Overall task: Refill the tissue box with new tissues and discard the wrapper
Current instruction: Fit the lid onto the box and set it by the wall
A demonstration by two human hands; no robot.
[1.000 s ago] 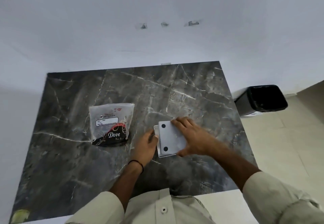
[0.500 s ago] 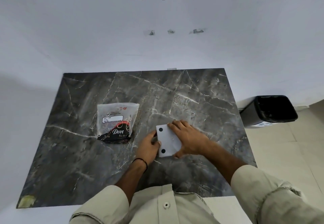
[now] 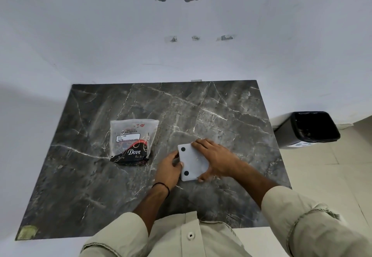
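A white tissue box lies upside down on the dark marble table, its flat base with two black pads facing up. My right hand rests flat on top of the base, fingers over its far edge and thumb at the near edge. My left hand grips the box's left side, thumb on the base edge. A sealed plastic pack of tissues, clear above and black and red with "Dove" below, lies to the left, apart from both hands.
A black waste bin with a black liner stands on the tiled floor past the table's right edge. A white wall runs behind the table. A yellowish patch marks the table's near left corner.
Both hands stay on the upturned box, which has shifted only slightly. The camera view has tilted, so the table sits lower in the frame.
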